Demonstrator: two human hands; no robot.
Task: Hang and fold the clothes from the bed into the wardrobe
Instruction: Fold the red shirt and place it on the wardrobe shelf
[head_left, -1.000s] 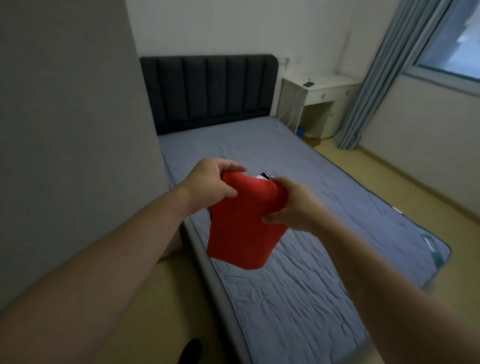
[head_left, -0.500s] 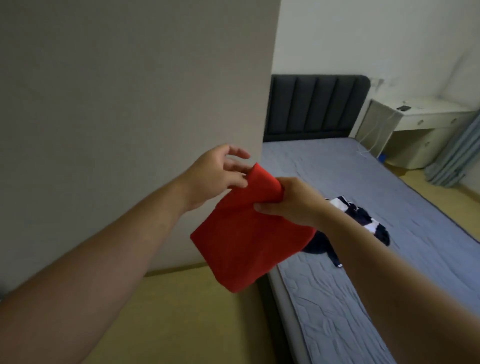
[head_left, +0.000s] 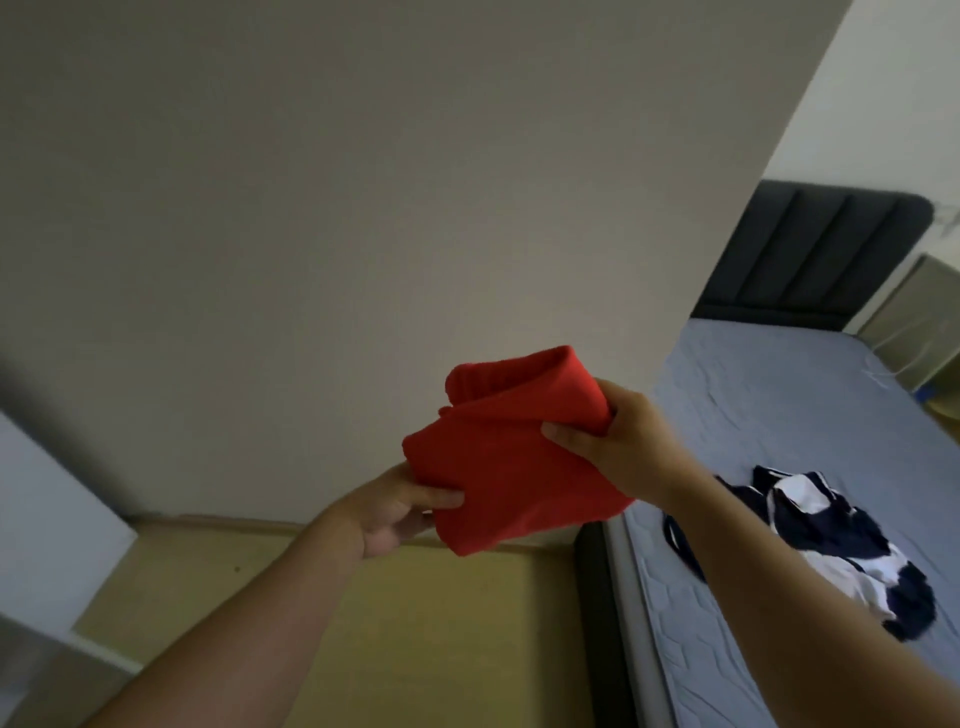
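Note:
A folded red garment (head_left: 511, 457) is held in the air in front of a plain grey wall. My left hand (head_left: 400, 506) holds its lower left edge, thumb on top and fingers underneath. My right hand (head_left: 608, 441) grips its upper right corner. A dark navy and white garment (head_left: 841, 545) lies crumpled on the blue-grey bed (head_left: 779, 415) at the right, behind my right forearm. The wardrobe is not clearly in view.
A large grey wall (head_left: 363, 208) fills most of the view ahead. The yellowish floor (head_left: 441, 623) runs between wall and bed. A dark headboard (head_left: 810, 254) stands at the far right. A pale blurred panel (head_left: 47, 530) shows at the left edge.
The view has swung left, away from the bed toward the wall. My left hand has dropped from the garment's top to its lower left edge. The right hand keeps its grip.

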